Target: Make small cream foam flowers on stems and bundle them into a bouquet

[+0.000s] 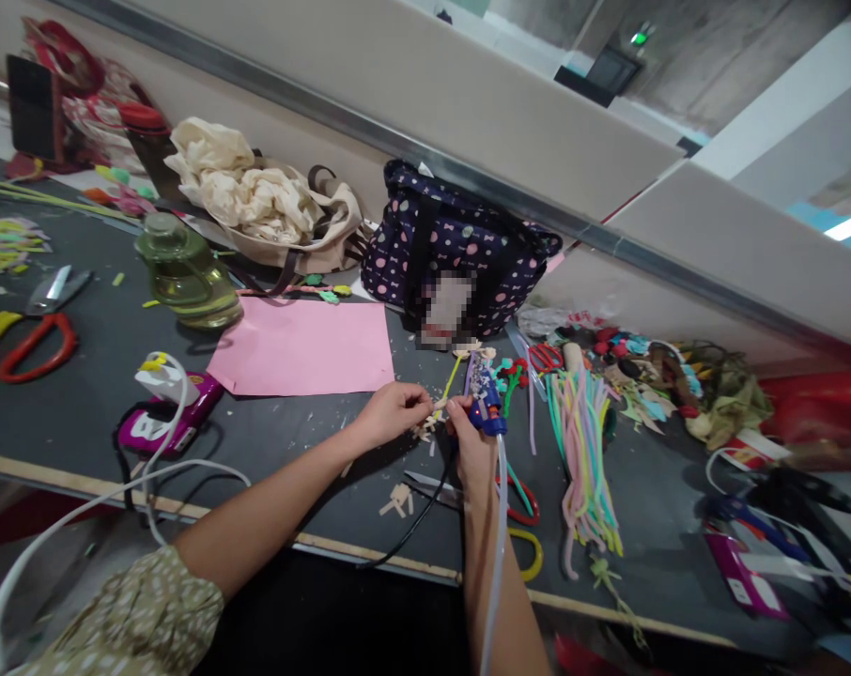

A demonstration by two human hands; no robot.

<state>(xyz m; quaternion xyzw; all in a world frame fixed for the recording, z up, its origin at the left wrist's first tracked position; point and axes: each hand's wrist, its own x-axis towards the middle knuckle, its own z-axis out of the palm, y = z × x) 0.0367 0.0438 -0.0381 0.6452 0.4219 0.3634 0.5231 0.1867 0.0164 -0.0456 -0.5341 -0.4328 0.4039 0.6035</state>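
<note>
My left hand (395,414) has its fingertips pinched together on a small pale piece at the foot of a thin yellow stem (452,377). Close on its right, my right hand (468,432) is closed at the same piece, thumb and finger near the stem. A blue glue gun (488,408) with a clear glue stick lies against my right hand; whether that hand grips it is hard to see. Pale scraps (429,427) lie below the fingertips. Left of the hands is a pink sheet (309,347).
Behind stand a dark patterned bag (460,235), a cream bag (313,253) and a green bottle (186,272). Pastel pipe cleaners (584,451) and red-handled scissors (528,502) lie right. More scissors (41,343) and a purple device (176,422) with a white cable are left.
</note>
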